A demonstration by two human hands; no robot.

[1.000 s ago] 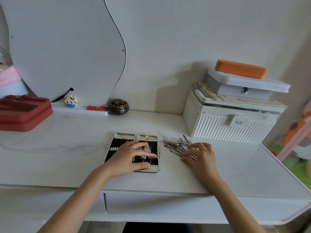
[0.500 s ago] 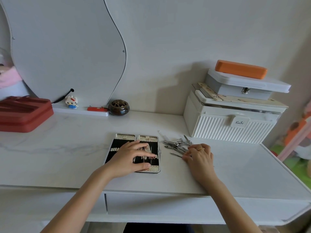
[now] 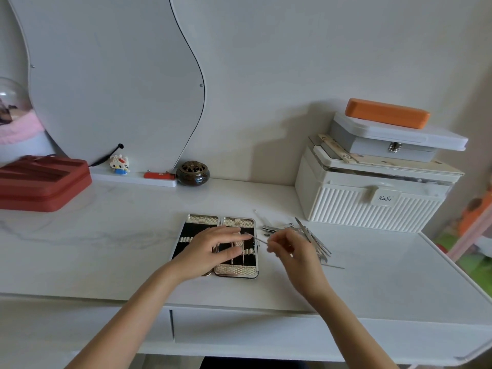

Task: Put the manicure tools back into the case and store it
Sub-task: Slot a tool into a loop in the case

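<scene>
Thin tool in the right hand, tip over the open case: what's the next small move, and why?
Probably ease the thin tool leftward and slide it under an elastic loop in the case. The right hand pinches it with its tip already at the case's right half, where the left hand rests flat. More tools wait on the table beside it.

The right hand [image 3: 295, 251] is now raised off the tool pile [image 3: 314, 241], with one thin tool [image 3: 257, 239] pinched and brought left, over the case [image 3: 237, 270].
</scene>
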